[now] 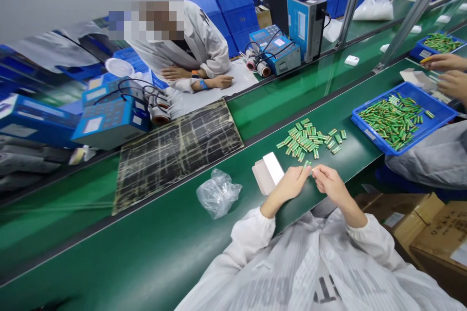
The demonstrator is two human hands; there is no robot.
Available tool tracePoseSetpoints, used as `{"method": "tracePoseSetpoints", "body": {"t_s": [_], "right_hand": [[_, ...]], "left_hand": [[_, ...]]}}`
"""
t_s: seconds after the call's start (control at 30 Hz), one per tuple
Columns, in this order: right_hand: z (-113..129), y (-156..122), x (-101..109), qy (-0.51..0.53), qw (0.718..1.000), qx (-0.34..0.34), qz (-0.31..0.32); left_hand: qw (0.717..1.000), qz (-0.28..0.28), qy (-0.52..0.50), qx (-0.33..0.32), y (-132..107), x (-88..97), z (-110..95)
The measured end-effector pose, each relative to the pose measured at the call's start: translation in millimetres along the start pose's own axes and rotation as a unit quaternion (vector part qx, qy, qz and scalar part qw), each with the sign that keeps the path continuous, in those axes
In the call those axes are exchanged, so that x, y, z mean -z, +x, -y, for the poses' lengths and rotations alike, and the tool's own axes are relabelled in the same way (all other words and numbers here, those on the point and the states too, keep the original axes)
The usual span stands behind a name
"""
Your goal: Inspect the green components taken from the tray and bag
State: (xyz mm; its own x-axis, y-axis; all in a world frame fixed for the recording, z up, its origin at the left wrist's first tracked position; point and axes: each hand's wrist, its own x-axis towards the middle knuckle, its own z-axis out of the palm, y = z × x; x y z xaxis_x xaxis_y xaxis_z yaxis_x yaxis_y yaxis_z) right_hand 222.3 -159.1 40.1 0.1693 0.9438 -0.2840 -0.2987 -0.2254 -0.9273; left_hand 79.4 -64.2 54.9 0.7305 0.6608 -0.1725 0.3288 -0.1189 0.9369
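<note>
My left hand (293, 182) is closed, with green batteries (307, 163) showing at its fingertips; how many it holds is hidden. Close beside it, my right hand (329, 182) makes a pinch, its fingertips almost meeting the left ones. What sits in that pinch is too small to make out. Just beyond both hands, a loose pile of green batteries (304, 139) lies on the green bench (175, 226). An open white carton (268, 173) rests left of my left hand, close to the wrist.
Crumpled clear plastic (219, 193) lies farther left. A blue tray (434, 119) of batteries stands at right, near a co-worker's hands (450, 75). Across the bench, another person leans on folded arms (197, 80) between blue instruments (275, 48). Cardboard boxes (443, 233) sit below right.
</note>
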Motion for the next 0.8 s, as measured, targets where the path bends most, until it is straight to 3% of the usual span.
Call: {"method": "tracePoseSetpoints", "body": {"t_s": [0.1,0.17,0.23,0.3,0.33,0.37,0.43,0.5,0.6,0.7,0.8], "right_hand": [[4.2,1.9,2.2,0.015,0.999,-0.037,0.034],[11.2,6.4,11.2,0.040,0.999,-0.025,0.006],[25.1,12.2,33.9,0.084,0.989,0.046,-0.109],[43.4,16.7,66.4,0.131,0.943,0.157,-0.264],[51.6,17.7,81.8,0.140,0.912,0.211,-0.321],[57.5,17.8,93.9,0.136,0.899,0.239,-0.341],[59.7,15.4,103.4,0.134,0.920,0.226,-0.290],[48.7,10.7,94.5,0.136,0.954,0.184,-0.195],[20.4,3.0,73.5,0.110,0.972,0.168,-0.121],[0.5,-1.4,72.9,0.050,0.970,0.178,-0.161],[-3.2,-3.3,88.0,0.003,0.944,0.206,-0.256]], "left_hand": [[0.990,0.072,0.112,-0.035,0.0,22.4,-7.6],[0.983,0.111,0.140,-0.050,-2.8,29.2,-11.0],[0.971,0.177,0.145,-0.069,-8.8,30.1,-13.2],[0.958,0.240,0.137,-0.078,-14.2,28.8,-15.7],[0.955,0.256,0.132,-0.076,-14.8,28.1,-17.6],[0.955,0.257,0.130,-0.071,-13.2,27.4,-20.3],[0.956,0.244,0.143,-0.075,-2.3,25.0,-27.7],[0.949,0.243,0.173,-0.102,17.2,19.1,-36.7],[0.924,0.315,0.170,-0.133,52.0,1.5,-49.1],[0.908,0.371,0.136,-0.140,79.7,-20.4,-58.6],[0.921,0.312,0.174,-0.154,93.9,-38.3,-66.1]]}}
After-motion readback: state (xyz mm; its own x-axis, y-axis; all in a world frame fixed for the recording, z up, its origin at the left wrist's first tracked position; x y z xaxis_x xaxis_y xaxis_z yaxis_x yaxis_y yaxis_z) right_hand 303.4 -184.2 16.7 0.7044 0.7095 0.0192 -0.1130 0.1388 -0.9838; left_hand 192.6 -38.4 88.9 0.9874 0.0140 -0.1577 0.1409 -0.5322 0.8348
